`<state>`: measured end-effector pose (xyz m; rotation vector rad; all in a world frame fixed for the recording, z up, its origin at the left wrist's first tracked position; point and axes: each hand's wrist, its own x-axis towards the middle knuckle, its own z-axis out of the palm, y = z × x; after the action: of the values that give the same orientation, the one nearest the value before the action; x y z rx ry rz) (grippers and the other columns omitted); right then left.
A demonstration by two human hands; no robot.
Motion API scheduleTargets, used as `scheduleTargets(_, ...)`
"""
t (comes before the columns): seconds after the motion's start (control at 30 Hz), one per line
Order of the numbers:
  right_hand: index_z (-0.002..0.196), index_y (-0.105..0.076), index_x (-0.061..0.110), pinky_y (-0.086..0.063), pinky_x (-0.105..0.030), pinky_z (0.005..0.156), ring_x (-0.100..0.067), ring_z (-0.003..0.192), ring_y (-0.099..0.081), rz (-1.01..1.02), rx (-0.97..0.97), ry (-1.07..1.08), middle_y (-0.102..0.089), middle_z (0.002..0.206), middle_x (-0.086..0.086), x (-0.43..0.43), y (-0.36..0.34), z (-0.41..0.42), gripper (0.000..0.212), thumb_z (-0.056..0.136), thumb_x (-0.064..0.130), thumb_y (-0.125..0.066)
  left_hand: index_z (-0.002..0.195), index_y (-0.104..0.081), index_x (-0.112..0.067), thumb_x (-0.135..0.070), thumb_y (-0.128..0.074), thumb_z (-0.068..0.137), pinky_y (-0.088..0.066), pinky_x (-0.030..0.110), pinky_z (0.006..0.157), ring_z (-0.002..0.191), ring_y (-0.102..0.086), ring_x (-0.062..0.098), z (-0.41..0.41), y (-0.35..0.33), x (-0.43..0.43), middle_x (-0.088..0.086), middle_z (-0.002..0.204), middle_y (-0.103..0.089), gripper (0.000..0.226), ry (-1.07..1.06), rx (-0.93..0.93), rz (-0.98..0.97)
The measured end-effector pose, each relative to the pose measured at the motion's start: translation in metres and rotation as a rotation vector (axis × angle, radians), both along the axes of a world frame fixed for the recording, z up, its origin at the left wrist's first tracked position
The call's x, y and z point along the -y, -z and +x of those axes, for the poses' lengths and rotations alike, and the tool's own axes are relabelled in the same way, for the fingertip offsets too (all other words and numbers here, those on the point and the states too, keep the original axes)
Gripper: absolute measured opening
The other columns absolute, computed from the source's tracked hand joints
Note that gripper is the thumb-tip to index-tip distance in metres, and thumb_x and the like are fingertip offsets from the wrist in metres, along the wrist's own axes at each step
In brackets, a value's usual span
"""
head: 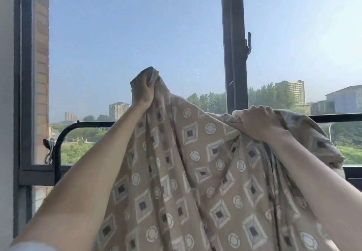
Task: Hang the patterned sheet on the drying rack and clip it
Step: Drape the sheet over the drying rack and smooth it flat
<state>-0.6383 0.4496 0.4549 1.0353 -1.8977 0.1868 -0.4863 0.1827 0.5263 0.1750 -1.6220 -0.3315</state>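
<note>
Both left hand [142,92] and right hand [258,121] are clenched on the sheet [195,172], raised mid-frame at the rack [88,123]; draping and clipping seemingly remain.

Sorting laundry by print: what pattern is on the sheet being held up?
Tan sheet with grey-and-white diamonds and white circles; head view shows it best.

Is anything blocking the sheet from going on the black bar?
Nothing visible. The left hand and right hand hold the patterned sheet right in front of the black bar, whose left stretch is bare.
</note>
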Motion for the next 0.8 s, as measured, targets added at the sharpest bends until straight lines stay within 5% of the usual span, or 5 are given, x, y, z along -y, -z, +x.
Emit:
scheduleTargets(0.2,0.067,-0.057,0.030,-0.035,-0.032,0.065,-0.018,0.064,-0.052,-0.053,0.022,-0.010,-0.053,0.058,0.008,0.004,0.001,-0.002,0.069,0.076,0.081,-0.011,0.108,-0.058,-0.003,-0.030,-0.063,0.086,-0.042,0.031,0.065,0.087,-0.053,0.024,-0.019,0.034,0.043,0.005,0.084,-0.058,0.035,-0.359,0.752,0.352)
scheduleTargets(0.33,0.055,-0.054,0.036,-0.048,-0.037,0.065,-0.019,0.055,-0.054,-0.156,0.125,-0.157,-0.048,0.049,0.007,0.016,-0.001,-0.014,0.062,0.084,0.077,-0.017,0.096,-0.060,-0.009,-0.009,-0.074,0.073,-0.041,0.026,0.069,0.092,-0.058,0.024,-0.010,0.032,0.034,0.002,0.090,-0.057,0.027,-0.223,0.452,0.117)
scheduleTargets(0.47,0.052,-0.050,0.028,-0.044,-0.033,0.062,-0.020,0.056,-0.053,-0.244,0.071,-0.147,-0.040,0.046,0.012,0.016,0.001,-0.012,0.058,0.089,0.066,-0.027,0.093,-0.060,-0.022,-0.034,-0.069,0.082,-0.045,0.022,0.061,0.070,-0.058,0.010,-0.006,0.049,0.004,-0.008,0.084,-0.062,0.019,0.094,0.340,-0.078)
scheduleTargets(0.6,0.084,-0.067,0.030,-0.036,-0.031,0.063,-0.021,0.065,-0.054,-0.267,0.036,-0.095,-0.046,0.057,0.009,0.014,0.008,-0.005,0.047,0.096,0.056,-0.030,0.121,-0.051,-0.026,-0.049,-0.022,0.098,-0.041,0.023,0.053,0.052,-0.049,0.012,-0.015,0.075,-0.037,-0.005,0.064,-0.054,0.044,-0.182,0.495,-0.353)
scheduleTargets(0.8,0.092,-0.069,0.024,-0.033,-0.032,0.063,-0.023,0.065,-0.052,-0.350,-0.003,-0.018,-0.060,0.066,-0.001,0.001,-0.025,-0.008,0.050,0.096,0.056,-0.032,0.126,-0.052,-0.024,-0.049,-0.010,0.098,-0.038,0.029,0.062,0.056,-0.048,0.019,-0.023,0.066,-0.063,0.000,0.053,-0.043,0.057,-0.332,0.633,-0.326)
